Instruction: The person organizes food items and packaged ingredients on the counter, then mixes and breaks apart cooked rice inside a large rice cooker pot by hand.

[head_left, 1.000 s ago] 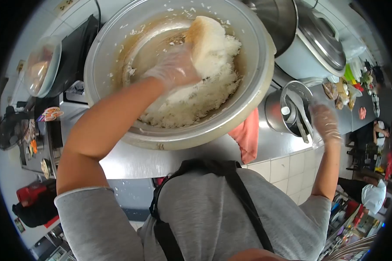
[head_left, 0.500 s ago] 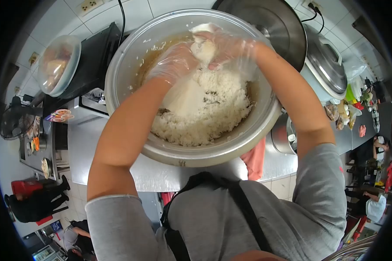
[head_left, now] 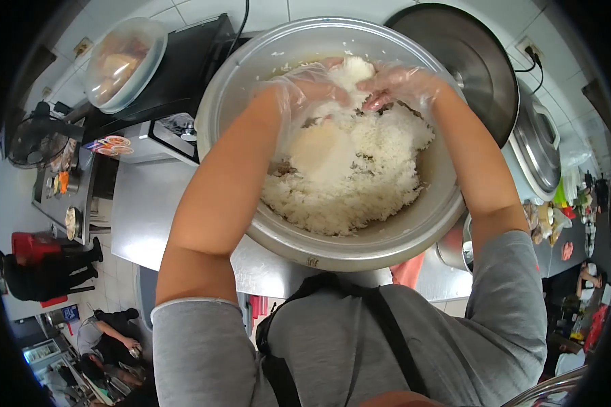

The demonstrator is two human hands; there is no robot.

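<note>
Item: clump of white rice (head_left: pixel 356 70). Location: above the far part of the rice bed, inside a wide, round pot (head_left: pixel 217 125), between the two hands.

Left hand (head_left: pixel 319 89): in loose, clear plastic glove; cupped against the left side of the clump, fingers bent inward. Whether they are pressed together or slightly spread cannot be told through the wrinkled film.

Right hand (head_left: pixel 399 83): likewise gloved; cupped against the right side, fingers curled inward. Exact contact of the fingertips is unclear.

Contents of pot: loose rice (head_left: pixel 363 203), heaped toward the near side; on it, a smooth, pale slab of packed rice (head_left: pixel 322 152), lying just beside the left forearm. Scattered grains on the inner wall.

Handling, as judged: clump light, soft and probably sticky; likely to crumble if squeezed hard or held at one edge. Best hold: both palms cupped low on opposite sides, with gentle, even pressure. Slab heavier, firmer, brittle at its rim; best supported from beneath. Thin gloves may slip or cling.

Surroundings: dark round lid (head_left: pixel 482 64), beyond the pot's right side; pink cloth (head_left: pixel 408 271), by the near rim; metal container (head_left: pixel 454 247), right of the cloth; steel counter (head_left: pixel 139 210), beneath the pot.
</note>
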